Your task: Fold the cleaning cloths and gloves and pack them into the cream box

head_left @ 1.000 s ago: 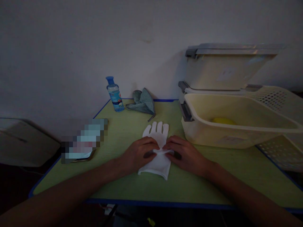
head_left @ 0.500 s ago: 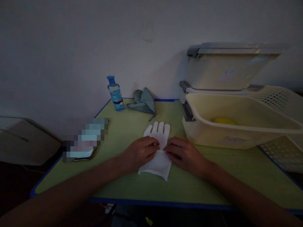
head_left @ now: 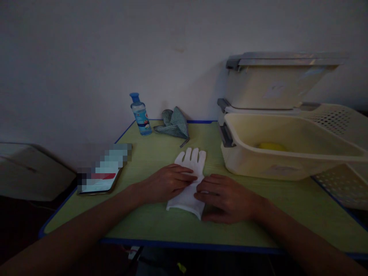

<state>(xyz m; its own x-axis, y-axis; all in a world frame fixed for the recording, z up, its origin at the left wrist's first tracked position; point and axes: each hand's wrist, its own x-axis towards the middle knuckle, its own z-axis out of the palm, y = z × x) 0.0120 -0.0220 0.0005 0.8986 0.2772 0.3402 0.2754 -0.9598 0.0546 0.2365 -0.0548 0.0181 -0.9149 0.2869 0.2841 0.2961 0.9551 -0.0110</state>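
Note:
A white fabric glove [head_left: 185, 200] lies flat on the green table, its fingers pointing away from me and its cuff towards me. My left hand [head_left: 168, 184] rests on the glove's left side with the fingers stretched out across the palm part. On the right edge, lower towards the cuff, lies my right hand [head_left: 228, 197], its fingers apart and slightly bent, the fingertips touching the fabric. Neither hand lifts the glove. Parts of its middle and right edge are hidden under my fingers.
Behind the glove lie a crumpled grey-blue cloth [head_left: 174, 124] and a standing blue bottle [head_left: 142, 117]. A phone [head_left: 105, 180] is at the left. An open cream bin [head_left: 258, 166] with a yellow item [head_left: 271, 147] inside stands at the right, near a perforated basket [head_left: 342, 184].
My right hand has slid down along the glove's right edge towards the cuff, with its fingers spreading. My left fingers have straightened over the palm part. The glove has barely shifted.

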